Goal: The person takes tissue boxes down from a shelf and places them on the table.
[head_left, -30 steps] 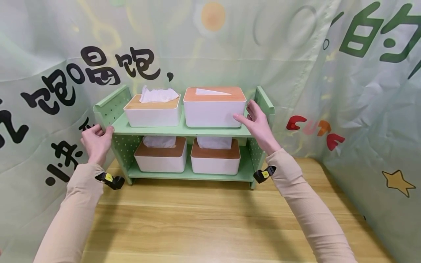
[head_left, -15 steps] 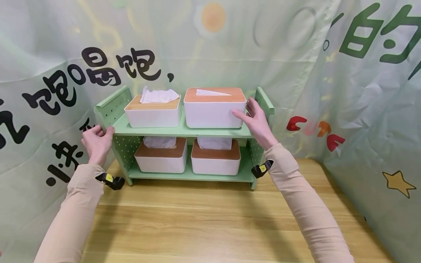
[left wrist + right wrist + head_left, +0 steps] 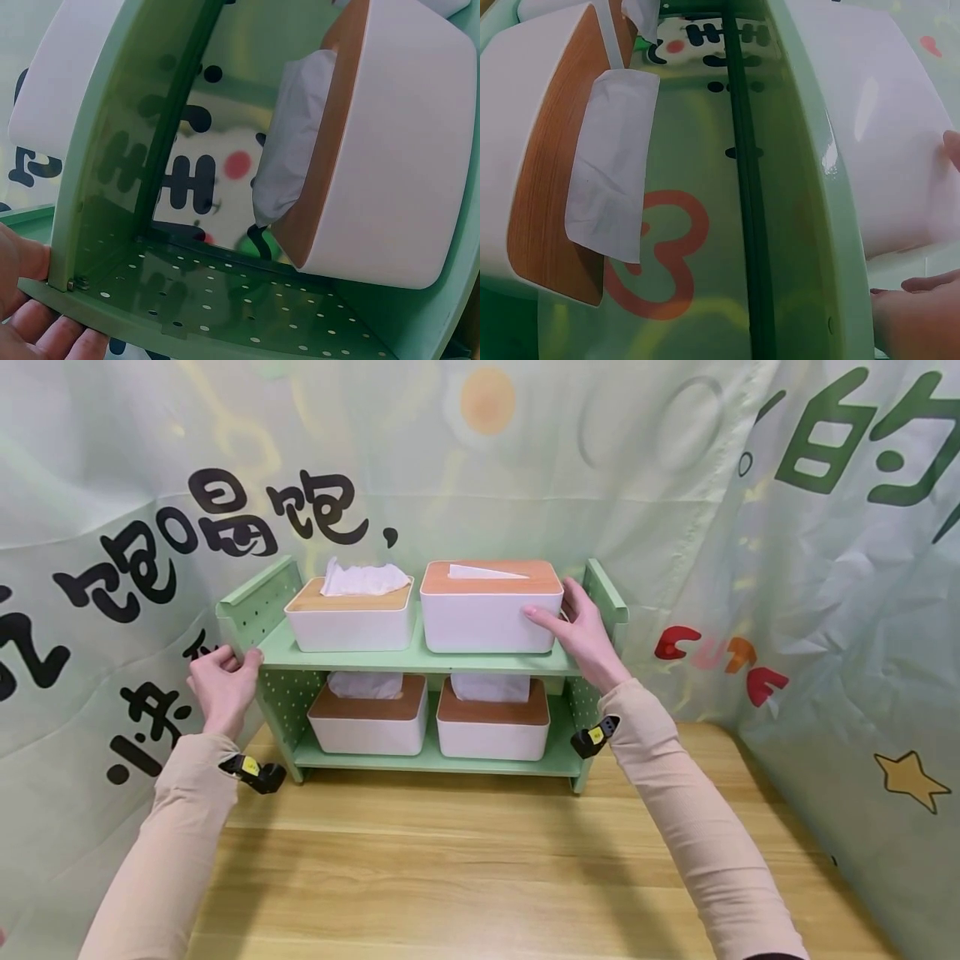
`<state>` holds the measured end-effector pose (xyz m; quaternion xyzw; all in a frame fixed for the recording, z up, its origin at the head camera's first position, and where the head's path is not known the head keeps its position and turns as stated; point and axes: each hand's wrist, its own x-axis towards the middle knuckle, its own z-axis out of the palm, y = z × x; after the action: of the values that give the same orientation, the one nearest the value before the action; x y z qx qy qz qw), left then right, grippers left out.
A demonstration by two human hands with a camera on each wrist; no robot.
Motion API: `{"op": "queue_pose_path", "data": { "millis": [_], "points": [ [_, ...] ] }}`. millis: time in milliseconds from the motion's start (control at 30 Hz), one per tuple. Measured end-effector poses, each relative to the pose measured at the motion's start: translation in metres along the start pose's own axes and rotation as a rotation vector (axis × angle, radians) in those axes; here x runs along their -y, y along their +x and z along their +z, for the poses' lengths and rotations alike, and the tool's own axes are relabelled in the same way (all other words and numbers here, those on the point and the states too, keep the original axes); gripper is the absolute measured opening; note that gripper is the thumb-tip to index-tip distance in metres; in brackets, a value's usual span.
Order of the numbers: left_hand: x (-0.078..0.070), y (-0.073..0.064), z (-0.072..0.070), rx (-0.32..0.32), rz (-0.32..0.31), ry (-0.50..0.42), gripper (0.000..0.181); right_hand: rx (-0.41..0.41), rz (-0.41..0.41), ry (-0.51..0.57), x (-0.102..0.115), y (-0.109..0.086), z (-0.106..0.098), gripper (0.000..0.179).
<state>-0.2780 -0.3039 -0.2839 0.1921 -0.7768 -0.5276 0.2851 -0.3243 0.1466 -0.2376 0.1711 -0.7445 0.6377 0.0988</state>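
Observation:
A light green two-tier shelf (image 3: 345, 658) holds several white tissue boxes with wood-look lids. On its left side panel my left hand (image 3: 223, 687) grips the front edge, thumb inside and fingers outside, as the left wrist view shows with the perforated panel (image 3: 217, 300). My right hand (image 3: 583, 635) is at the right end of the taller upper tissue box (image 3: 480, 622), thumb on its front face and fingers round its right side. A flat white tissue shows in that box's slot. In the right wrist view only part of the right hand (image 3: 919, 311) appears, beside the box (image 3: 885, 135).
A shorter tissue box (image 3: 352, 628) with a tissue sticking up stands at the upper left. Two more, a left one (image 3: 367, 735) and a right one (image 3: 491, 741), stand on the lower tier. The shelf rests on a wooden table (image 3: 450, 860) before a printed cloth backdrop (image 3: 660, 527).
My right hand has moved slightly left and up, its thumb sliding further onto the front of the taller tissue box. The left hand stays on the shelf panel.

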Motion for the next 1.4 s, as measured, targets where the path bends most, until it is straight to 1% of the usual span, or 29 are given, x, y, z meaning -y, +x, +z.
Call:
{"op": "queue_pose_path", "data": {
  "millis": [100, 300, 433, 567, 667, 733, 833, 967, 1033, 1267, 1400],
  "points": [
    [0.0, 0.0, -0.001, 0.0, -0.004, -0.001, 0.042, 0.014, -0.016, 0.001, 0.001, 0.003, 0.0, 0.085],
    [0.0, 0.0, 0.0, -0.009, -0.015, 0.015, 0.041, 0.04, -0.015, -0.005, 0.002, 0.006, -0.002, 0.085],
    [0.0, 0.001, 0.0, -0.007, -0.013, 0.012, 0.04, 0.061, -0.013, 0.0, 0.002, 0.009, -0.002, 0.082],
    [0.0, 0.0, 0.0, -0.003, -0.009, 0.021, 0.041, 0.074, -0.008, 0.006, 0.002, 0.012, -0.002, 0.082],
    [0.001, 0.0, 0.0, -0.013, 0.01, 0.032, 0.035, 0.082, 0.0, -0.002, 0.002, 0.013, -0.003, 0.085],
    [0.001, 0.0, 0.0, -0.021, 0.021, 0.037, 0.029, 0.093, 0.007, -0.008, 0.002, 0.014, -0.004, 0.087],
    [0.001, 0.001, 0.001, -0.026, 0.025, 0.046, 0.03, 0.105, 0.019, -0.019, 0.002, 0.016, -0.005, 0.089],
    [0.001, 0.001, 0.0, -0.017, 0.012, 0.051, 0.04, 0.114, 0.038, -0.022, 0.004, 0.018, -0.005, 0.09],
    [0.002, 0.001, 0.0, -0.013, 0.005, 0.052, 0.041, 0.116, 0.052, -0.019, 0.004, 0.02, -0.004, 0.091],
    [0.002, 0.0, -0.001, -0.003, 0.0, 0.04, 0.041, 0.097, 0.121, -0.012, 0.001, 0.026, -0.003, 0.104],
    [0.002, 0.0, -0.001, -0.002, -0.003, 0.04, 0.042, 0.08, 0.132, 0.002, -0.002, 0.03, 0.0, 0.105]
  ]
}}
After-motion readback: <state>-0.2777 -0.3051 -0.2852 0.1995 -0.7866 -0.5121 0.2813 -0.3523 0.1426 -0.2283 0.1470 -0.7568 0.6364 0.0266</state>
